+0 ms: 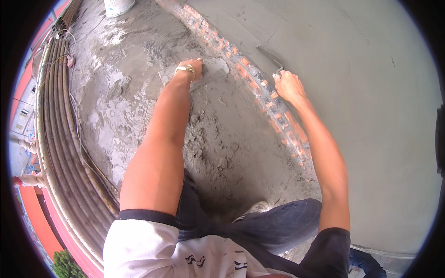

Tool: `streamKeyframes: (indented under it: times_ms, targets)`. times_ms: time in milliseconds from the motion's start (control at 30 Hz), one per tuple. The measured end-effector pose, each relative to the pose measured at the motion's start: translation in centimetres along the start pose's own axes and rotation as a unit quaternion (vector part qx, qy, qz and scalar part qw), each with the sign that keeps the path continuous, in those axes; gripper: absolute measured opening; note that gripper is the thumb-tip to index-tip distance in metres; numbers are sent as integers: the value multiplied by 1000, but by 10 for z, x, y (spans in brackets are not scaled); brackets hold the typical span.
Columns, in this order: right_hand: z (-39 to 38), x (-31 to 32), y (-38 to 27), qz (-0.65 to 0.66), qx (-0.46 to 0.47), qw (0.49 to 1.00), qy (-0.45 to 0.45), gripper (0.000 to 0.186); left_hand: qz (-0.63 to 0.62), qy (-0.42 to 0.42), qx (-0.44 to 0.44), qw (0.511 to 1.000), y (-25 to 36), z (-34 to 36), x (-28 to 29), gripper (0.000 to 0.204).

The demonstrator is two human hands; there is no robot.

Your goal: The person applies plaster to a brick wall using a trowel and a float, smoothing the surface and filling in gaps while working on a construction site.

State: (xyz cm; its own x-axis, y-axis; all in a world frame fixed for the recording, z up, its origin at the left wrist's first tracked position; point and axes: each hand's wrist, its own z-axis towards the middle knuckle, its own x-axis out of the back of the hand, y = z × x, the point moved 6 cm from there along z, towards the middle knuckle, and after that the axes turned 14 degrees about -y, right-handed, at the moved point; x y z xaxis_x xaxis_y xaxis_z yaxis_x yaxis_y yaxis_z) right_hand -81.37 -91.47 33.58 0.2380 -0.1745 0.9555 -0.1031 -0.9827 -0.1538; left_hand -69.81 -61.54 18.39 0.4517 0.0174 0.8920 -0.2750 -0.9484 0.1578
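Observation:
My left hand [191, 68], with a watch on its wrist, is closed at a flat, grey-smeared plasterer's hawk [216, 69]. The hawk lies low over the wet mortar; its handle is hidden under my hand. My right hand [289, 87] is closed round the handle of a trowel [270, 56]. The trowel's thin blade rests against the smooth grey plastered surface [371, 116], just beyond the broken brick edge [254, 78]. Wet grey mortar [134, 99] spreads on the left of that edge, around and beneath my left hand.
A bundle of long metal pipes [58, 111] curves along the left side, with a thin cable beside it. At the top left stands a whitish bucket [119, 6]. Lumpy mortar [218, 153] lies before my knees, near my shoe [255, 209]. Dark blue cloth [367, 262] shows at bottom right.

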Motion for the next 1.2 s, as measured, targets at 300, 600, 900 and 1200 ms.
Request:
streamKeyframes:
  times_ms: [300, 600, 900, 1200]
  targets:
    - [48, 25, -54, -32, 33, 999, 22, 39, -20, -7, -19, 1000, -10, 5, -10, 50]
    - [88, 45, -92, -5, 38, 997, 62, 40, -57, -8, -31, 998, -8, 20, -18, 46]
    - [128, 36, -103, 117, -49, 990, -66, 42, -73, -16, -49, 996, 4, 33, -27, 47]
    - [158, 27, -149, 98, -18, 993, -68, 38, -140, -7, -66, 988, -15, 55, -42, 51]
